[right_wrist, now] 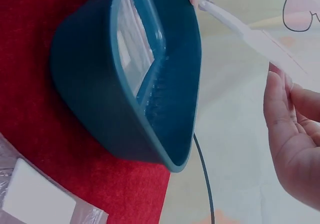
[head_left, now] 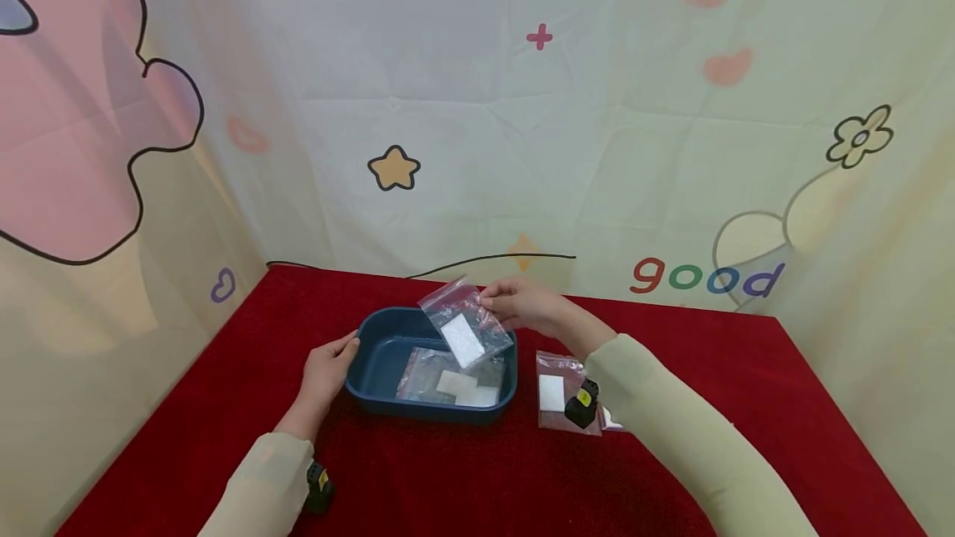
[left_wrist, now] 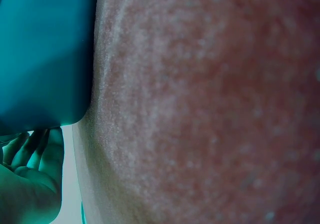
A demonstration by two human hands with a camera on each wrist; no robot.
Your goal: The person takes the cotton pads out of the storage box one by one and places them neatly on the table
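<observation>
My right hand (head_left: 525, 305) pinches the edge of a clear zip bag (head_left: 446, 312) with a white rectangular piece inside, held tilted above the blue plastic basin (head_left: 379, 401). In the right wrist view, that bag (right_wrist: 250, 38) is seen nearly edge-on between thumb and fingers. My left hand (head_left: 327, 367) holds the basin's left end at the rim; in the left wrist view its fingers (left_wrist: 50, 156) lie against the basin wall. Inside the basin, more zip bags (head_left: 421, 367) with whitish pieces lie overlapping, partly hidden by the raised bag.
On the red cloth (head_left: 462, 479), right of the basin, lies another zip bag (head_left: 548, 421) with a white piece (head_left: 551, 394). Beside it a further white item (head_left: 610, 419) shows, mostly hidden by the right forearm. A printed curtain (head_left: 462, 106) stands behind the table.
</observation>
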